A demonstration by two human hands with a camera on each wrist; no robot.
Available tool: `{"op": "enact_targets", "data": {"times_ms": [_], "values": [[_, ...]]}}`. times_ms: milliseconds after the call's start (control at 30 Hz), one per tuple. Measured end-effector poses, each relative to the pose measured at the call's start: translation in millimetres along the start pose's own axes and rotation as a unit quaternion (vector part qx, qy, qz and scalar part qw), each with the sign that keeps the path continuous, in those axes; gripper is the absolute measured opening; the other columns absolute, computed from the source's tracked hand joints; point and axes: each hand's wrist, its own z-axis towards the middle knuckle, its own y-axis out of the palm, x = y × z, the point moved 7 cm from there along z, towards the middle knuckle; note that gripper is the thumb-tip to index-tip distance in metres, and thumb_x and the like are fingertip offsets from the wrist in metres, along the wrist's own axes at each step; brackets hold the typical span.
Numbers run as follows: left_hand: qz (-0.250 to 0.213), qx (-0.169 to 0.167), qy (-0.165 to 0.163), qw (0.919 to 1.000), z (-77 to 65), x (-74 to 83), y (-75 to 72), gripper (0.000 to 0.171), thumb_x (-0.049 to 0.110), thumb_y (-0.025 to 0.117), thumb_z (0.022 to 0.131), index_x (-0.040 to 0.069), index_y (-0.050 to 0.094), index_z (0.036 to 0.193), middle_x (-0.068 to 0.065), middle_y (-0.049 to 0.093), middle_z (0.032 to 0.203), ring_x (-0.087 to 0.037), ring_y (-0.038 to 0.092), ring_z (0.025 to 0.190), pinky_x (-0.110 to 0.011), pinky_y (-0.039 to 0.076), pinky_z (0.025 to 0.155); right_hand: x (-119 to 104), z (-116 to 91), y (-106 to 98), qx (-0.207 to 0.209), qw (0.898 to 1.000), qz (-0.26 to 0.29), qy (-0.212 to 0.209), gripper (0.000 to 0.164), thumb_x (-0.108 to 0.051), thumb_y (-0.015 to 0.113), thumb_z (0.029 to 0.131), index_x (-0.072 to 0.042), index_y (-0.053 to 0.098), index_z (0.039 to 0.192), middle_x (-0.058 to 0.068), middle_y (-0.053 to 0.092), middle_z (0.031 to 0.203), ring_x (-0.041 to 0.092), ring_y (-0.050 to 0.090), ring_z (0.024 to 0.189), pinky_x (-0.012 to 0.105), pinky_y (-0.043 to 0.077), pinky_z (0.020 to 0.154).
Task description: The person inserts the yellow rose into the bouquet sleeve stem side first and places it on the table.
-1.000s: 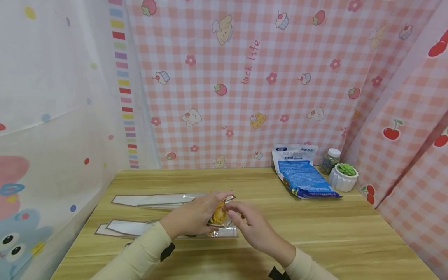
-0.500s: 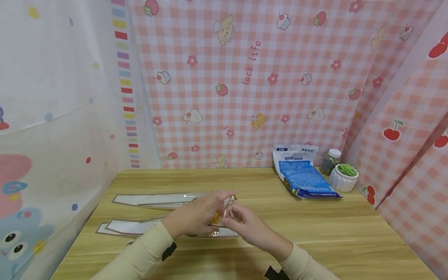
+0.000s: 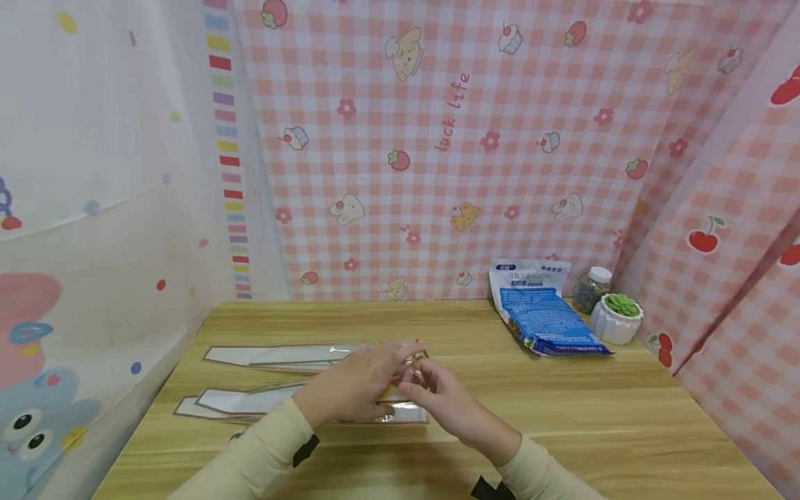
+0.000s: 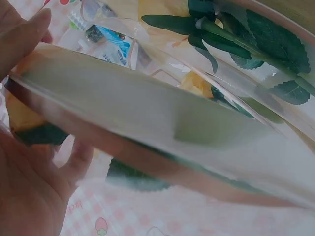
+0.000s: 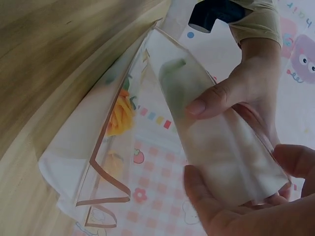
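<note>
A yellow rose in a clear and white flower sleeve point(image 5: 211, 142) is held between both hands; its dark green leaf point(image 4: 140, 172) shows in the left wrist view. My left hand point(image 3: 346, 382) grips the sleeve round its middle, thumb on the white side. At the sleeve's wide end, my right hand point(image 3: 465, 410) pinches the edge with curled fingers and thumb. The bloom is mostly hidden behind the hands in the head view. Under and beside the hands lie more wrapped roses, one in an upper sleeve point(image 3: 269, 356), others in lower sleeves point(image 3: 234, 401).
A blue and white pouch point(image 3: 544, 316) lies at the back right of the wooden table point(image 3: 562, 430). Behind it stand a white-lidded jar point(image 3: 590, 290) and a small succulent in a white pot point(image 3: 615, 323). Checked pink cloth point(image 3: 375, 229) hangs behind.
My right fingers have closed in on the sleeve's wide end, and the yellow bloom is now nearly covered in the head view. My left hand keeps its hold.
</note>
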Motion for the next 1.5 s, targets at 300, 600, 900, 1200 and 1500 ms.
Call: {"op": "enact_targets", "data": {"times_ms": [300, 600, 900, 1200, 1500], "values": [[-0.027, -0.014, -0.082, 0.9962, -19.8, -31.4, -3.2, 0.127, 0.033, 0.093, 0.073, 0.030, 0.003, 0.163, -0.005, 0.058, 0.134, -0.022, 0.058, 0.121, -0.059, 0.043, 0.104, -0.8, -1.6, -23.4, 0.082, 0.996, 0.044, -0.013, 0.021, -0.015, 0.054, 0.106, 0.004, 0.055, 0.112, 0.022, 0.059, 0.137, 0.035, 0.052, 0.132, 0.046, 0.044, 0.107], [0.008, 0.045, -0.131, 0.9903, -63.5, -79.2, -28.7, 0.105, 0.032, 0.086, 0.082, 0.027, 0.019, 0.162, -0.008, 0.058, 0.139, -0.026, 0.061, 0.117, -0.069, 0.041, 0.101, 5.7, 4.3, -65.9, 0.211, 0.971, 0.105, -0.043, 0.011, -0.013, 0.053, 0.105, -0.009, 0.052, 0.095, 0.018, 0.066, 0.126, 0.021, 0.059, 0.122, 0.036, 0.042, 0.106], [0.043, 0.103, -0.206, 0.9721, -106.3, -123.7, -46.4, 0.087, 0.039, 0.079, 0.089, 0.015, 0.031, 0.157, -0.018, 0.053, 0.143, -0.039, 0.048, 0.132, -0.074, 0.035, 0.098, 18.7, 36.0, -104.6, 0.264, 0.957, 0.096, -0.074, 0.016, -0.013, 0.052, 0.106, -0.007, 0.047, 0.092, 0.020, 0.066, 0.127, 0.022, 0.056, 0.124, 0.032, 0.040, 0.107], [0.018, 0.055, -0.293, 0.9543, -128.7, -159.8, -27.7, 0.066, 0.035, 0.073, 0.094, 0.010, 0.045, 0.149, -0.025, 0.049, 0.145, -0.048, 0.046, 0.132, -0.078, 0.036, 0.094, 70.9, 108.5, -118.6, 0.240, 0.969, 0.054, -0.011, 0.013, -0.012, 0.050, 0.107, -0.002, 0.050, 0.099, 0.026, 0.061, 0.132, 0.037, 0.048, 0.133, 0.046, 0.031, 0.117], [-0.039, -0.040, -0.381, 0.9229, -153.6, -188.2, -3.7, 0.073, 0.046, 0.070, 0.095, 0.009, 0.044, 0.152, -0.028, 0.040, 0.151, -0.053, 0.035, 0.137, -0.084, 0.021, 0.098, 100.3, 156.8, -102.3, 0.133, 0.990, -0.010, 0.055, 0.019, 0.003, 0.053, 0.102, -0.001, 0.039, 0.089, 0.028, 0.064, 0.123, 0.040, 0.059, 0.123, 0.047, 0.045, 0.107]]}}
